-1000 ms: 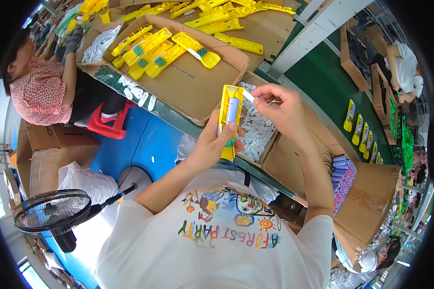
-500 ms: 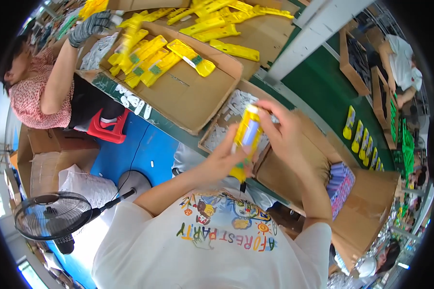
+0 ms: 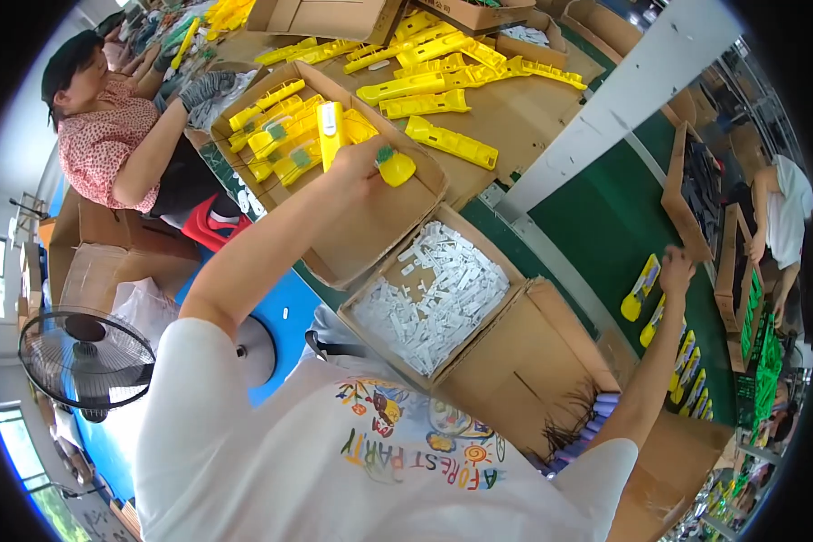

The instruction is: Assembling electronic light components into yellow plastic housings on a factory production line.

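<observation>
At the far left, my left hand [image 3: 357, 167] reaches into a cardboard box [image 3: 370, 217] of yellow plastic casings. Its fingers are closed around a yellow casing [image 3: 331, 135] with a white piece at its top; the fingertips are partly hidden. Beside that hand is another casing's rounded end [image 3: 396, 168] with a green board. Out over the green belt on the right, my right hand [image 3: 677, 269] has its fingers apart and holds nothing. Near it lies a yellow unit [image 3: 640, 287] with a pale label, one of several in a row.
An open carton [image 3: 434, 294] of small white parts stands before me. Purple cylinders with dark wires [image 3: 596, 420] lie in a carton at right. A white post [image 3: 596, 108] rises beyond. A co-worker's gloved hand [image 3: 210, 88] is by the casings box; a fan [image 3: 86, 361] stands left.
My hands have parted from the yellow unit held between them. The left has moved far left to the casings; the right has swung out over the belt and is empty.
</observation>
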A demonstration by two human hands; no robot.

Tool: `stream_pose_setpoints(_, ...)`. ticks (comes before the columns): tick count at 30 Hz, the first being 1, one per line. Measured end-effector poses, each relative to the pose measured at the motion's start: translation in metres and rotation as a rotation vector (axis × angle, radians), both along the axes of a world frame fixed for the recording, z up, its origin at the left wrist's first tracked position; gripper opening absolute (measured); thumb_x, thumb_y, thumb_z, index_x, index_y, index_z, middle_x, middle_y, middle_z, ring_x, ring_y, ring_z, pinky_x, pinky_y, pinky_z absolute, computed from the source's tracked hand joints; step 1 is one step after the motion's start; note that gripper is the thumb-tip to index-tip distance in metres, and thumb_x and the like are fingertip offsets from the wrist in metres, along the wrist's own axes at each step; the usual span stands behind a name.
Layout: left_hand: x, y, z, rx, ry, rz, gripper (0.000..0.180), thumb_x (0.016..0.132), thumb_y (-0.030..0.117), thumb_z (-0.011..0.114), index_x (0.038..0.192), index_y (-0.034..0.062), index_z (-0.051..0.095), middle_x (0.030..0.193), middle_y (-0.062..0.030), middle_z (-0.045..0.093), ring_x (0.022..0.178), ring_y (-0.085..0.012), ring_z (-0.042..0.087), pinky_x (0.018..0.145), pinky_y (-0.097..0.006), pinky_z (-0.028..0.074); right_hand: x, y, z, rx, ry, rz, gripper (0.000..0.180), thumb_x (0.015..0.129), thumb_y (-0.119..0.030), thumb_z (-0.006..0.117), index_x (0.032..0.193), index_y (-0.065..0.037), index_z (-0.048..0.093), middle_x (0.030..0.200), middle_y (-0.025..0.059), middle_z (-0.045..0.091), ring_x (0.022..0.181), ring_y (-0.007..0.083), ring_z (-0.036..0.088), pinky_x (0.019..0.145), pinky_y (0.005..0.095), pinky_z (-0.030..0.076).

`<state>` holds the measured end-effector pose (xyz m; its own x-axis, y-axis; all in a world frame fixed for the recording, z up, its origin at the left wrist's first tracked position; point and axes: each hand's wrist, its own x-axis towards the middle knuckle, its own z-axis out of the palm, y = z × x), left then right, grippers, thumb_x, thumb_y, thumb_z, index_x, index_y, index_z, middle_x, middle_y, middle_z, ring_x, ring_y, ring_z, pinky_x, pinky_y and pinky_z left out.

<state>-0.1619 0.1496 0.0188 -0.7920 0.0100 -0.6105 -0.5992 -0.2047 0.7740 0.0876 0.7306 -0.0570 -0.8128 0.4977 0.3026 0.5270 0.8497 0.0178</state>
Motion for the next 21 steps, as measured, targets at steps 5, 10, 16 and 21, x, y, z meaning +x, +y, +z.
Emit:
stream_pose_setpoints(5, 0.042, -0.025, 0.027, 0.380, 0.143, -0.239, 0.035, 0.082, 0.014, 0.069, 0.112, 0.0054, 0.054, 0.104, -0.0093, 0.061, 0.094, -0.0197, 0.062, 0.078, -0.037, 0.055, -0.018, -0.243, 0.127, -0.574, 0.123, 0.452, 0.027, 0.089, -0.007, 0.058, 0.116, -0.008, 0.059, 0.109, 0.0121, 0.061, 0.104, 0.0246, 0.058, 0.085, 0.0304, 0.047)
stream_pose_setpoints(10, 0.156, -0.018, 0.053, 0.647, 0.247, -0.679, 0.056, 0.086, 0.007, 0.061, 0.133, 0.0090, 0.031, 0.116, -0.0147, 0.055, 0.104, -0.0263, 0.060, 0.084, -0.039, 0.052, 0.014, -0.411, 0.162, -0.240, 0.226, 0.830, 0.043, 0.077, -0.007, 0.067, 0.119, -0.008, 0.058, 0.116, 0.0091, 0.060, 0.105, 0.0190, 0.057, 0.086, 0.0305, 0.048)
stream_pose_setpoints(16, 0.189, -0.012, 0.025, 0.619, 0.407, -0.750, 0.062, 0.084, -0.002, 0.057, 0.135, 0.0106, 0.026, 0.103, -0.0103, 0.054, 0.089, -0.0193, 0.059, 0.076, -0.033, 0.051, 0.023, -0.432, 0.146, -1.498, 0.556, 0.529, 0.014, 0.086, -0.004, 0.062, 0.100, -0.003, 0.062, 0.082, 0.0012, 0.061, 0.068, 0.0039, 0.056, 0.055, 0.0204, 0.045)
stream_pose_setpoints(21, 0.207, -0.007, 0.030, 0.769, 0.146, -0.718, 0.057, 0.085, 0.001, 0.052, 0.136, 0.0092, 0.027, 0.117, -0.0085, 0.048, 0.104, -0.0155, 0.051, 0.081, -0.028, 0.046, 0.044, -0.465, 0.143, -1.367, 0.319, 0.251, 0.004, 0.083, -0.002, 0.064, 0.084, -0.003, 0.060, 0.071, -0.0003, 0.058, 0.064, 0.0074, 0.057, 0.052, 0.0242, 0.045)
